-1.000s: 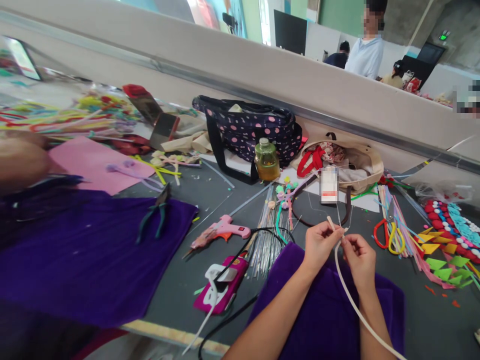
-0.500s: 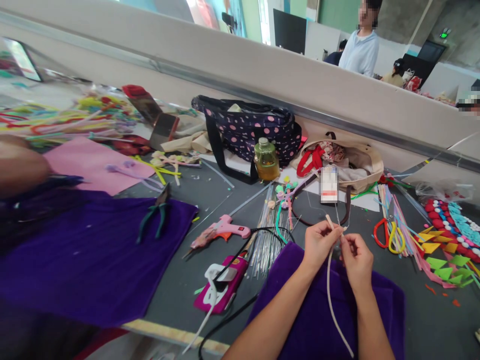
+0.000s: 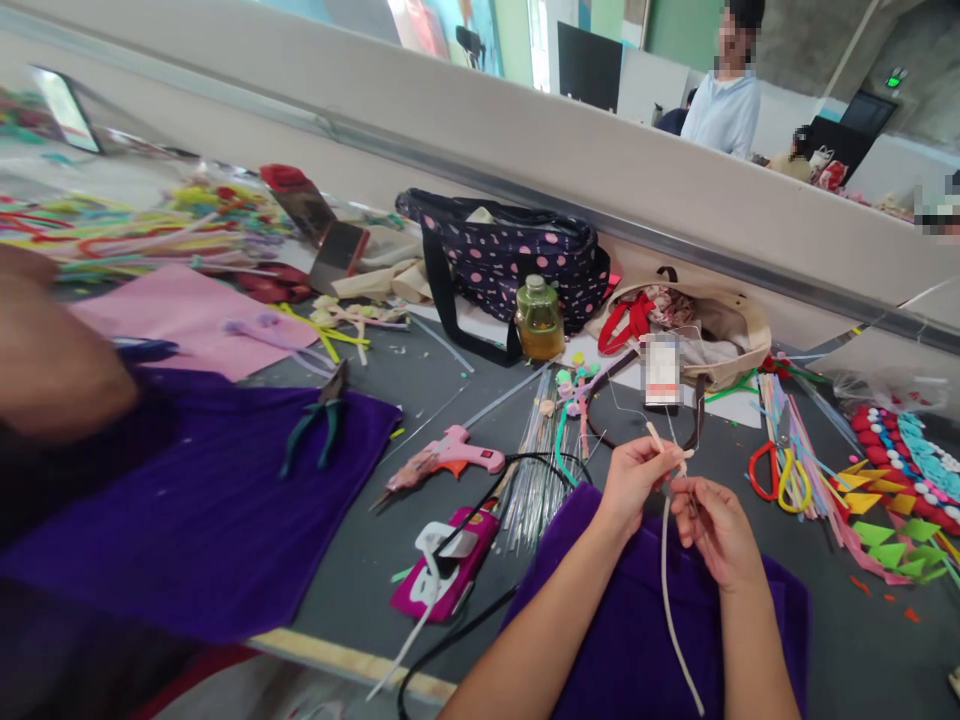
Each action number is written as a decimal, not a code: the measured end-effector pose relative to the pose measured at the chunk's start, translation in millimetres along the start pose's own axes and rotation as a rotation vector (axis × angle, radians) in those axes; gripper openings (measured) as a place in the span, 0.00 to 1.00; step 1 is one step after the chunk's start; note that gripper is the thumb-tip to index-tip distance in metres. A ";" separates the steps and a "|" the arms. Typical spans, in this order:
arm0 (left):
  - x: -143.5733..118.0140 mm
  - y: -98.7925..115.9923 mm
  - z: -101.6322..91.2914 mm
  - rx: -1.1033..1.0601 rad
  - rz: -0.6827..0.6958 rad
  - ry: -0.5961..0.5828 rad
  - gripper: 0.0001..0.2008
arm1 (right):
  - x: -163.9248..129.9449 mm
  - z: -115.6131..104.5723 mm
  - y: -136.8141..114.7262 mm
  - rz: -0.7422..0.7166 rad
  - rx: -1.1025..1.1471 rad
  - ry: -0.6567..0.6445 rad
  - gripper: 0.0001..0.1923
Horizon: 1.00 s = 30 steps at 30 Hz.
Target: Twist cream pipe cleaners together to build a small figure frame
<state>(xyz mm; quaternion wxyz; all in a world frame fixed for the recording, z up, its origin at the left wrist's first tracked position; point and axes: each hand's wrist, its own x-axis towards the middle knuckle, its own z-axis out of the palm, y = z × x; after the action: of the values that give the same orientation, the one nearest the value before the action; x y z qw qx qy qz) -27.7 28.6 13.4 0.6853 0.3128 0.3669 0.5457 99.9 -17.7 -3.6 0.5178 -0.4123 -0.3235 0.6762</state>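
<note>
Two bare hands at work over a folded purple cloth (image 3: 570,620), near edge of a grey counter (image 3: 847,630). Left hand (image 3: 634,488): grip clamped on a cream cord (image 3: 678,625), thumb and fingers pinched together, short tip poking out above. Long end hangs between the forearms, over the cloth; the stretch linking tip and hanging length is hidden at the fingers. Right hand (image 3: 718,530): just beside the left, fingers curled near the cord's upper part. Thin wire shows about these fingertips; cannot tell whether the right grip is clamped on it.

Left of the cloth: bundle of clear sticks (image 3: 529,490), then a pink glue gun (image 3: 457,456), nozzle pointing left. Below the gun, a magenta and white power strip (image 3: 450,570). Farther left, green-handled pliers (image 3: 320,432) on a second purple cloth (image 3: 225,520). Co-worker's arm (image 3: 60,350) at far left, blurred.

Behind: dark patterned bag (image 3: 517,255), a green bottle (image 3: 540,330) in front of it holding amber liquid; beige bag (image 3: 742,345) to their right. Scissors (image 3: 793,490) with red and yellow handles lie right of the hands, beside pastel strips.
</note>
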 end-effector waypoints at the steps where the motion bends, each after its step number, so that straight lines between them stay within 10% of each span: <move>1: -0.3 0.3 0.0 0.000 0.010 0.000 0.13 | 0.3 0.4 0.2 0.002 0.008 0.003 0.15; 18: -4.6 1.1 3.8 -0.059 0.093 0.035 0.10 | 3.9 1.5 4.5 0.126 0.372 -0.028 0.14; 30: -4.6 1.7 4.8 -0.049 0.108 0.078 0.10 | 3.2 5.4 5.2 -0.015 0.191 0.092 0.13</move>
<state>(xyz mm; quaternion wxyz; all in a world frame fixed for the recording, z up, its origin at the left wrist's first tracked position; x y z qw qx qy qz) -25.2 24.4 18.1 0.6474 0.2936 0.3624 0.6028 92.4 -16.0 -6.4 0.5741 -0.3892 -0.2365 0.6805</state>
